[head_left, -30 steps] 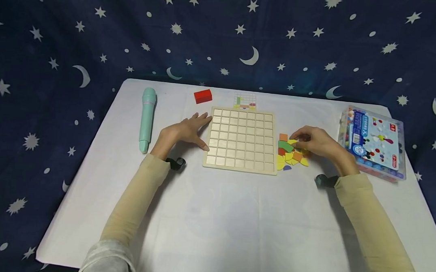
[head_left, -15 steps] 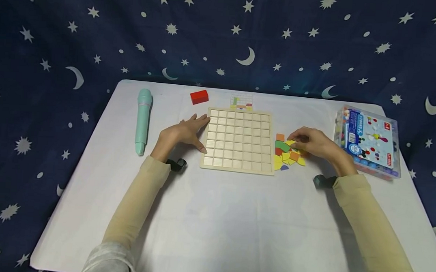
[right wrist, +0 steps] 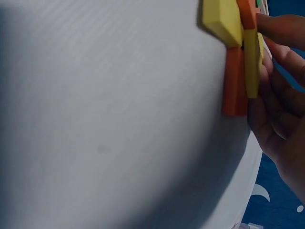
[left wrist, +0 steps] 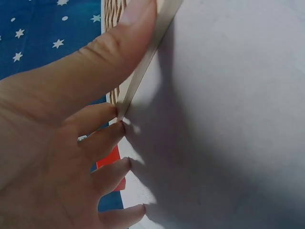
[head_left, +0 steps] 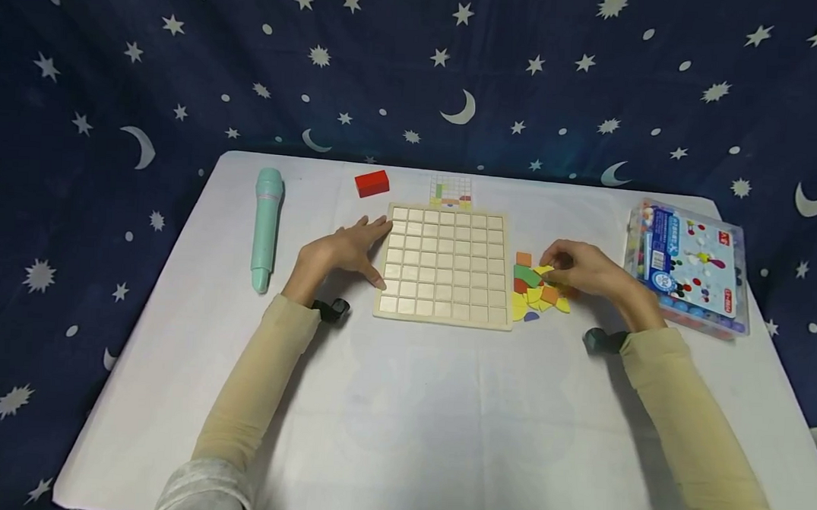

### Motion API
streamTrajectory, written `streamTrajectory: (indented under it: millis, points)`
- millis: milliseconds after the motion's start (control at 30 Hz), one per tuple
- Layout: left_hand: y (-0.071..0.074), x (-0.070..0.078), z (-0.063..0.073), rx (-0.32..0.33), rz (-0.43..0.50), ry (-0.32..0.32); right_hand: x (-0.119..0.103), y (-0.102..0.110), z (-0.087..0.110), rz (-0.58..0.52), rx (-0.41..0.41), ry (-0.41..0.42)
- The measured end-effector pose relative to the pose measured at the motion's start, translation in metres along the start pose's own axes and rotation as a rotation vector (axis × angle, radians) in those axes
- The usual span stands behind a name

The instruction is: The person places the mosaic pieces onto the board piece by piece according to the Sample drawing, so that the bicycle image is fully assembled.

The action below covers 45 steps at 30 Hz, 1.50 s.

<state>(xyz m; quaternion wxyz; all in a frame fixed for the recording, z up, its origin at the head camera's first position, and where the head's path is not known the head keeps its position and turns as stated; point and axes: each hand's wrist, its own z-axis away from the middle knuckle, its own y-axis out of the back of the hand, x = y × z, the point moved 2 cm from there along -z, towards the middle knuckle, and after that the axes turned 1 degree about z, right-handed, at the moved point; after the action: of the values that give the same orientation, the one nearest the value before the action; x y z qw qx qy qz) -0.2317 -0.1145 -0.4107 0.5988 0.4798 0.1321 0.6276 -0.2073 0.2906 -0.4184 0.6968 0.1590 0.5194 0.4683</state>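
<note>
My left hand (head_left: 343, 251) rests at the left side of a pale wooden grid board (head_left: 444, 266), fingers spread. In the left wrist view its thumb (left wrist: 107, 50) lies on the board's edge and the other fingertips touch down beside it. At the board's right lies a heap of flat coloured shapes in orange, green, red, yellow and purple. My right hand (head_left: 586, 269) is over the heap's far right part with curled fingers, pinching a yellow piece (head_left: 543, 269) between thumb and forefinger. In the right wrist view, yellow and orange pieces (right wrist: 235, 81) stand close to the fingers, which are partly cut off.
Behind the board lies a small printed pattern card (head_left: 451, 190), with a red block (head_left: 372, 183) to its left. A mint-green microphone-shaped object (head_left: 266, 230) is on the left. A clear box (head_left: 689, 267) of coloured parts sits at the right. Starry dark cloth hangs behind the white table.
The whole head view has shifted slightly, moving the scene a little left. Both hands keep nearly the same places beside the board and over the heap.
</note>
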Motion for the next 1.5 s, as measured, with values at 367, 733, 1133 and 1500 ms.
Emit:
streamTrajectory:
  millis: [367,733,1133,1500]
  points:
    - [0.0,0.003,0.003,0.011,0.012,0.018,-0.002,0.0,-0.002,-0.012,-0.017,-0.038]
    - [-0.004,0.001,0.003,0.022,0.031,0.014,-0.018,0.003,-0.006,-0.032,0.064,0.026]
    - [-0.003,-0.003,0.003,0.033,0.034,-0.014,-0.053,-0.007,-0.033,-0.131,0.069,0.075]
    - [-0.002,-0.006,0.005,0.007,0.033,-0.042,-0.086,-0.02,-0.054,-0.156,0.074,0.066]
